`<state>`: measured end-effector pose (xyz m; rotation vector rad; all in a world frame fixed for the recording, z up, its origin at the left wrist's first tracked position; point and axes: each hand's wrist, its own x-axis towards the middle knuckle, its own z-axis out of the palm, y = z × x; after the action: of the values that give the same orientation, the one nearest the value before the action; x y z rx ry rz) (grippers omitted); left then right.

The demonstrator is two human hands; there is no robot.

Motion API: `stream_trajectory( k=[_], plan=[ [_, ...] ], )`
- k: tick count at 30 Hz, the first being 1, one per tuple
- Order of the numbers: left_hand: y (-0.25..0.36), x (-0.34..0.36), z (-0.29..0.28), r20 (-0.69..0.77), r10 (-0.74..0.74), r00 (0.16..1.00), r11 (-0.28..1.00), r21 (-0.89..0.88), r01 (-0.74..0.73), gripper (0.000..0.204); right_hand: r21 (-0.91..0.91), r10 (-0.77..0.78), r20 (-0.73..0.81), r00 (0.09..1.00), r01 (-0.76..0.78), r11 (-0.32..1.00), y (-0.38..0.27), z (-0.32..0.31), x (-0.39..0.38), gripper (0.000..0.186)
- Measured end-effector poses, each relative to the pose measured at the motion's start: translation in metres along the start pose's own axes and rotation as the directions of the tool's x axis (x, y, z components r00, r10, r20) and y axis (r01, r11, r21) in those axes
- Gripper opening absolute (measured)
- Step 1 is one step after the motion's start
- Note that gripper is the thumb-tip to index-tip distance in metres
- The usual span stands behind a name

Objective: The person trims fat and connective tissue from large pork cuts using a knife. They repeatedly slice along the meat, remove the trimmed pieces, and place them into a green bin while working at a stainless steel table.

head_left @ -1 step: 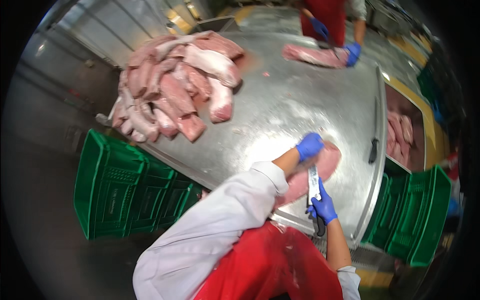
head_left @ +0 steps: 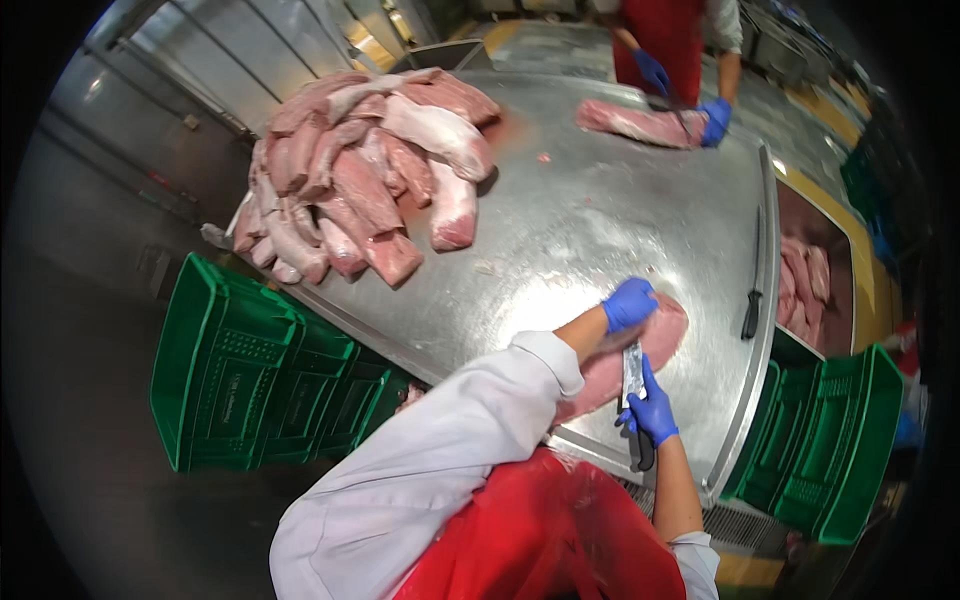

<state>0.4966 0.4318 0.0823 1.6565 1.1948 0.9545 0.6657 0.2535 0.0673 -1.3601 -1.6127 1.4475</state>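
My left hand [head_left: 628,305], in a blue glove, has its fingers closed at the upper edge of a long pink piece of meat [head_left: 660,330] lying diagonally on the steel table [head_left: 530,240]. My right hand [head_left: 648,410], also gloved, is wrapped on a black-handled knife [head_left: 633,370], whose blade rests over the meat just below my left hand. A second knife [head_left: 752,310] lies along the table's right edge.
A large heap of meat [head_left: 365,180] covers the table's back left. A co-worker [head_left: 660,40] in a red apron handles a piece [head_left: 635,122] across the table. Green crates [head_left: 230,370] stand left, more [head_left: 840,440] right. A bin [head_left: 840,260] holding meat sits beyond the right edge.
The whole view has shifted slightly, with the table and heap now a little lower and farther right in the picture. Both my hands keep nearly the same positions on the meat and knife.
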Motion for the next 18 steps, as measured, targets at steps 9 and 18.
stream_trajectory(
  k=[9,18],
  plan=[
    [0.014,0.003,-0.036,-0.032,-0.001,0.999,0.974,0.226,0.008,0.022,-0.022,0.18,0.083,0.98,-0.179,0.984,-0.046,0.015,-0.037,0.077],
    [0.069,-0.015,-0.072,0.091,-0.271,0.958,0.958,-0.076,0.278,0.015,0.051,0.312,0.158,0.937,-0.324,0.945,-0.067,0.025,-0.019,0.077]
  ],
)
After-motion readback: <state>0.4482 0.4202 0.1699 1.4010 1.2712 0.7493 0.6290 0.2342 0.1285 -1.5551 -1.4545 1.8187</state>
